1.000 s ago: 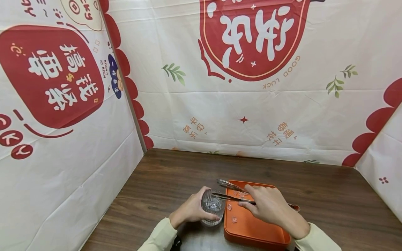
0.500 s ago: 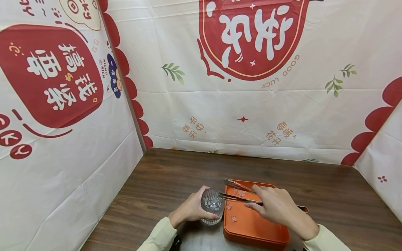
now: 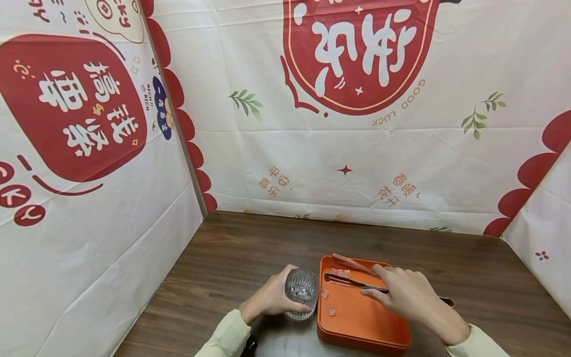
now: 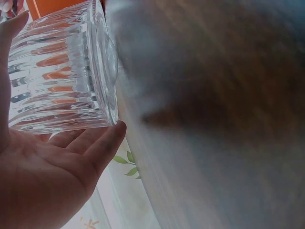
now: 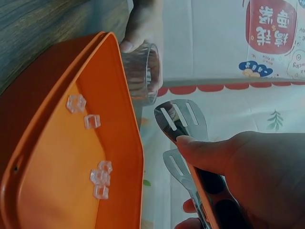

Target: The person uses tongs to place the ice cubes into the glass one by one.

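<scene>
My left hand (image 3: pixel 269 297) grips a clear ribbed glass (image 3: pixel 302 286) on the table, thumb on the near side and fingers round the far side. In the left wrist view a fingertip reaches the glass's base (image 4: pixel 107 71). Metal slotted tongs (image 3: pixel 357 283) are in my right hand (image 3: pixel 408 296), above the orange tray (image 3: pixel 357 327). Their two ends stand apart, and nothing shows between them in the right wrist view. Small clear cubes lie in the tray: a cluster (image 3: pixel 341 272) at the back left and two single ones (image 5: pixel 92 121) along the left side.
The tray stands just right of the glass on a dark wood-grain table (image 3: pixel 250 243). White printed cloth (image 3: pixel 312 153) walls the table off at the back and sides. A strap-like end (image 3: pixel 447 301) of the tongs sticks out behind my right wrist.
My right hand and the tongs have moved right, from the glass's rim to over the tray. My left hand and the glass stay in place.
</scene>
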Tool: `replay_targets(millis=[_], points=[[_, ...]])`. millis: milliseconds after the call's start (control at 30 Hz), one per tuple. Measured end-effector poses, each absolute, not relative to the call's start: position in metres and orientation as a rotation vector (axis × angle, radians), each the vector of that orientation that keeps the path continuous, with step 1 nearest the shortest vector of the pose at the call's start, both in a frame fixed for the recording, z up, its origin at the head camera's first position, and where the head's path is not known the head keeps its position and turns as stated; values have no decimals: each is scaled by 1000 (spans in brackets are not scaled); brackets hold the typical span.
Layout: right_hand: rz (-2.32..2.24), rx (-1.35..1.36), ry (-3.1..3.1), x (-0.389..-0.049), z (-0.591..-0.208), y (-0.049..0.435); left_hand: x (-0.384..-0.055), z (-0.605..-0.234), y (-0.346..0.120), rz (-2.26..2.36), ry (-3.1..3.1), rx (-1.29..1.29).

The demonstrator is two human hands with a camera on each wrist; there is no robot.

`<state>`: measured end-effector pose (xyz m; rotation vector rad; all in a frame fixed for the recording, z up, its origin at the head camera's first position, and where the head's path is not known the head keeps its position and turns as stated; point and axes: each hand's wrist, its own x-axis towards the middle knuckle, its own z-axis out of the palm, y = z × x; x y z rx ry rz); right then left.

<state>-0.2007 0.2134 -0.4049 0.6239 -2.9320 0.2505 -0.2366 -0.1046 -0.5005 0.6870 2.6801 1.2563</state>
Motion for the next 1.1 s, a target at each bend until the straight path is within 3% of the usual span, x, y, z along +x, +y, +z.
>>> replay_targets(millis=[467,1100], points=[[235,634,-3016,-204,-417,220,-237,-502,-105,1260,2678,680],[325,894,-3097,-203,-433,227,-237,-501,-105,1264,2672,689]])
